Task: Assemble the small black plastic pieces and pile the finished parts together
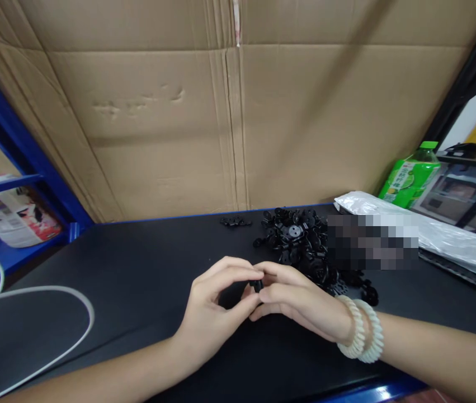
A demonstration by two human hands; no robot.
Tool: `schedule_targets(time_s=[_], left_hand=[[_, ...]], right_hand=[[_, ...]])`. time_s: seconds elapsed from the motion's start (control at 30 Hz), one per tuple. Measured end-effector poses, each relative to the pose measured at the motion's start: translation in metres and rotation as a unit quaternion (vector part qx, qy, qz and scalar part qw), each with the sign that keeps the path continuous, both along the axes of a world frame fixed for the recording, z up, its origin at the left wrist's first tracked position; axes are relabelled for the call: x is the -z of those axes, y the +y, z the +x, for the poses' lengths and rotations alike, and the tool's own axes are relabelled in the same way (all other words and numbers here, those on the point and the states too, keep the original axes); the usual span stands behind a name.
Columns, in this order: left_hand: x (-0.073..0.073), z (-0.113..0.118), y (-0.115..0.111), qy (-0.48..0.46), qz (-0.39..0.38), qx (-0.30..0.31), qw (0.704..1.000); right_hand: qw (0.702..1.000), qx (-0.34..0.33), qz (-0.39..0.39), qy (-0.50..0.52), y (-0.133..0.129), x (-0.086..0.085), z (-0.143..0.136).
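Observation:
A small black part [257,285] is pinched between the fingertips of both my hands, above the black tabletop. My left hand [218,305] grips it from the left with thumb and fingers. From the right, my right hand [294,296] closes on the same part, and its fingers hide much of the shape. Just beyond my right hand lies a heap of black plastic pieces [300,238], some of them round discs with holes. Farther back, a short row of small black pieces [236,221] rests apart from the heap.
Cardboard [158,129] stands upright behind the black table [137,252]. At the right are a silvery plastic bag [456,235] and a green-labelled bottle [409,176]. A white cable [89,305] loops over the left side, near a blue shelf frame [48,179]. One patch is blurred out.

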State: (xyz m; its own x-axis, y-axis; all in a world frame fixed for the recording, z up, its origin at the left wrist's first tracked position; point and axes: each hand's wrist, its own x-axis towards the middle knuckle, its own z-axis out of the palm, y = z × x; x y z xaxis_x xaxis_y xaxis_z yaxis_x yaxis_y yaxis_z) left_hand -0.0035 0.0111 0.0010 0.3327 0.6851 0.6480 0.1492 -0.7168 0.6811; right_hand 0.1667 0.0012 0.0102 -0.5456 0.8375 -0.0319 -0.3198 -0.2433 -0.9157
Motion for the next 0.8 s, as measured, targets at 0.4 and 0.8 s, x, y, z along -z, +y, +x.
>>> schedule_targets(time_s=[0.4, 0.8], left_hand=[[-0.002, 0.002, -0.007, 0.094, 0.078, 0.040, 0.992], [-0.001, 0.004, -0.008, 0.085, 0.071, 0.017, 0.994]], right_hand=[[0.975, -0.072, 0.168, -0.125, 0.011, 0.000, 0.004], [0.959, -0.078, 0.197, -0.191, 0.005, 0.002, 0.002]])
